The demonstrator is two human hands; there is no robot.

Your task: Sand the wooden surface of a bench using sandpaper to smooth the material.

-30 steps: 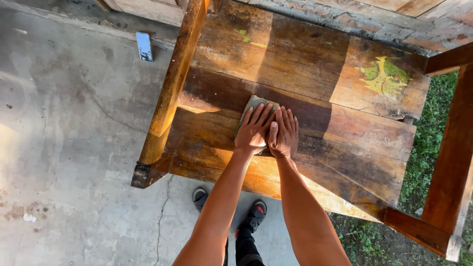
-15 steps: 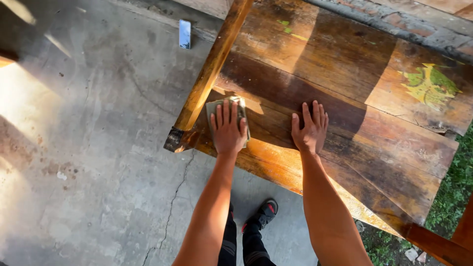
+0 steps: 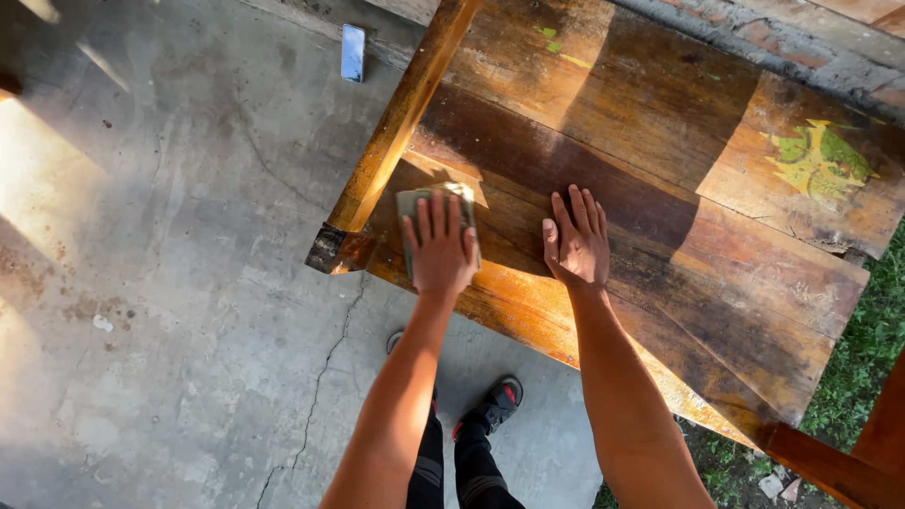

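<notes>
On the concrete floor (image 3: 170,283) at far left lay a small flat phone-like object (image 3: 353,52), face up, well apart from the work. Next, the wooden worktop (image 3: 660,170), dark and worn planks with a raised rail (image 3: 396,127) along its left edge and a faded green-yellow painted mark (image 3: 818,158) at far right. Change noted: a second before, both hands were stacked together on one pad near the middle of the planks; half a second before, they had parted; by this moment the left hand (image 3: 439,247) had carried the sanding pad (image 3: 436,200) to the corner beside the rail, which read as the rubbing having shifted to the worktop's left end. Grip, left: fingers spread flat, pressing the greyish pad down on the wood, not curled round it. Grip, right: the right hand (image 3: 576,241) lay open, palm down, bare on the planks just beside, holding nothing. Below, dark shoes (image 3: 497,403) on the floor; grass (image 3: 872,344) at right.
</notes>
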